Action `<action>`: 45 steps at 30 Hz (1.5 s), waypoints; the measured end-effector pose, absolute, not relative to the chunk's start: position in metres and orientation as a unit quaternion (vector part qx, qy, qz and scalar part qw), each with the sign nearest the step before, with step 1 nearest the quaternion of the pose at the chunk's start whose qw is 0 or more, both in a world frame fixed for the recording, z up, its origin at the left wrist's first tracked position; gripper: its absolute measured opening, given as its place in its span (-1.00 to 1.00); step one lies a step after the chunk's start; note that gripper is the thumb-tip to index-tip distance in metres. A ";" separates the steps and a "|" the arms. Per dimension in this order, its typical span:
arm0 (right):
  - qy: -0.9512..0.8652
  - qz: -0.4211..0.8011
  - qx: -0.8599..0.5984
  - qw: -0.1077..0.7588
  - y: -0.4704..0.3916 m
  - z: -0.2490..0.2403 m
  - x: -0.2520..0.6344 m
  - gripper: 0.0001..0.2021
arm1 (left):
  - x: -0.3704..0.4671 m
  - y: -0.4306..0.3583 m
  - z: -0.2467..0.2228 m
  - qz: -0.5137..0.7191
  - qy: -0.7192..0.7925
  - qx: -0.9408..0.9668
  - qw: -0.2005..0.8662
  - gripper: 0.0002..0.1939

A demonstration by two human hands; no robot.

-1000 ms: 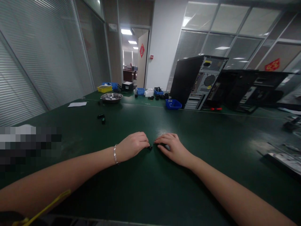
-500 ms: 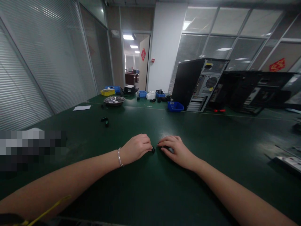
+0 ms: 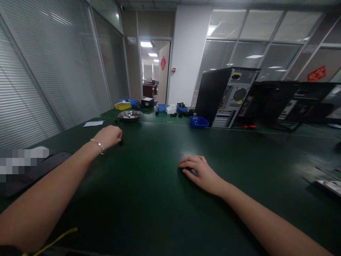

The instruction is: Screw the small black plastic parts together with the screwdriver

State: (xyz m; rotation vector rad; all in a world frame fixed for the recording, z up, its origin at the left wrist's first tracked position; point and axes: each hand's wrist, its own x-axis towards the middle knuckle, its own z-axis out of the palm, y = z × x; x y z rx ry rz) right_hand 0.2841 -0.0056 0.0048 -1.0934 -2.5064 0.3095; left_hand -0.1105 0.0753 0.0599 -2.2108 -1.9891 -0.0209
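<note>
Out over the left part of the green table [image 3: 149, 199], my left hand [image 3: 108, 137] has its fingers closed, with a small black piece [image 3: 121, 142] at the fingertips. Whether it grips that piece or one lying on the table beside it is hard to tell. A bracelet [image 3: 98, 145] circles the left wrist. Near the middle of the table my right hand [image 3: 195, 170] rests on the surface, fingers bent and apart from the thumb. Something dark shows under its palm, mostly hidden.
A metal bowl [image 3: 130, 115], a white paper [image 3: 93, 123] and a yellow tray [image 3: 123, 106] lie at the far left. A blue bin [image 3: 199, 122] stands before a computer tower [image 3: 226, 96]. A keyboard [image 3: 39, 170] is at the left, a power strip [image 3: 330, 186] at the right.
My left hand has moved left and away from me, from beside my right hand to where two small black pieces lay. My right hand has stayed in place.
</note>
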 end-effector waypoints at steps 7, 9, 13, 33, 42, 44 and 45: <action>-0.893 0.113 -0.392 0.189 -0.007 0.006 0.283 -0.75 | -0.157 0.092 0.040 -0.007 -0.726 -0.683 0.073 -0.85; -0.894 0.113 -0.391 0.186 -0.007 0.006 0.283 -0.75 | -0.158 0.096 0.033 -0.009 -0.725 -0.687 0.053 -0.85; -0.895 0.110 -0.389 0.190 -0.007 0.006 0.283 -0.76 | -0.152 0.097 0.035 -0.029 -0.720 -0.691 0.056 -0.75; -0.884 0.076 -0.427 0.172 0.004 0.002 0.296 -0.74 | -0.089 0.085 0.010 -0.078 -0.645 -0.755 0.083 -0.75; -0.890 0.072 -0.417 0.169 0.001 0.007 0.294 -0.75 | -0.042 0.061 0.009 -0.154 -0.471 -0.868 -0.012 -0.79; -0.891 0.071 -0.415 0.170 0.001 0.008 0.293 -0.77 | -0.017 0.043 0.008 -0.196 -0.387 -0.899 -0.066 -0.80; -0.891 0.072 -0.414 0.171 0.000 0.009 0.293 -0.77 | -0.005 0.034 0.007 -0.208 -0.350 -0.909 -0.090 -0.80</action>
